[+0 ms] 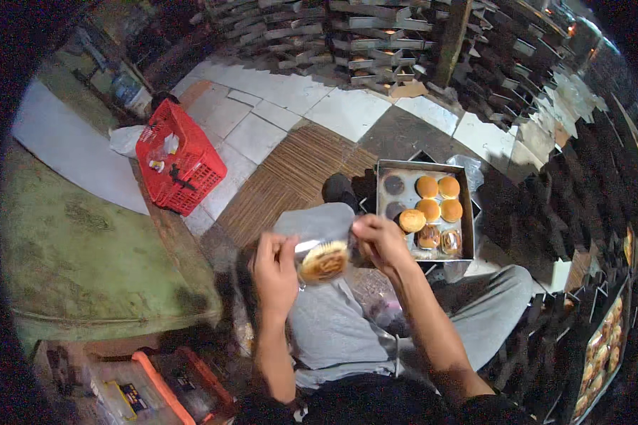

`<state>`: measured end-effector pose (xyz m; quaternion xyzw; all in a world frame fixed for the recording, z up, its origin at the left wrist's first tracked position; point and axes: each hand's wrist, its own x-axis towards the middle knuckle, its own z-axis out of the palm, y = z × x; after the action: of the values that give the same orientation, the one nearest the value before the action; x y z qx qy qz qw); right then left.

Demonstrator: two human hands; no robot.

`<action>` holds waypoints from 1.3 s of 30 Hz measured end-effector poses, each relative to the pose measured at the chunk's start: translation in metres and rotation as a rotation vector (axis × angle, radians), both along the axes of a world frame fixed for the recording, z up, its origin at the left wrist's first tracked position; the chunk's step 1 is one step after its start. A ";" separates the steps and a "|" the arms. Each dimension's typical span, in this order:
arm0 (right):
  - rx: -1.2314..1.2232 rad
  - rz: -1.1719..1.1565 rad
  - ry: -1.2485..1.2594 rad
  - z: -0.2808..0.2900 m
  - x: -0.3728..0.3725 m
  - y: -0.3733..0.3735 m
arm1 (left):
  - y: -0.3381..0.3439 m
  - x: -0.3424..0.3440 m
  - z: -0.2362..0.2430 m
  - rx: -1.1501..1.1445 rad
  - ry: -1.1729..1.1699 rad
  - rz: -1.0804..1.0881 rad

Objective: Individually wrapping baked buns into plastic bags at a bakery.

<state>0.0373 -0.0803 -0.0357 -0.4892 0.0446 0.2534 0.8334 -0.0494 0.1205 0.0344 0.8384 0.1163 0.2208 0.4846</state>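
Your left hand (275,275) and right hand (383,244) each have the grip closed on edges of a clear plastic bag (307,246), a browned bun (326,264) inside it, above your grey trousers (337,326); near your right hand, a square tray (406,173) bears more buns (427,187)
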 end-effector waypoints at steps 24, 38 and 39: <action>-0.510 -0.470 0.076 -0.234 0.125 -0.122 | -0.138 -0.090 -0.132 0.427 0.213 -0.724; -1.007 0.405 -0.721 -0.025 -0.178 -0.122 | -0.113 -0.109 -0.106 0.517 0.525 -0.913; -1.006 0.390 -0.717 -0.034 -0.186 -0.123 | -0.115 -0.107 -0.105 0.476 0.517 -0.881</action>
<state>-0.1482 -0.2036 -0.0694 -0.8733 -0.2128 0.1694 0.4042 -0.1563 0.0058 -0.0706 0.9207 -0.1829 -0.1951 0.2842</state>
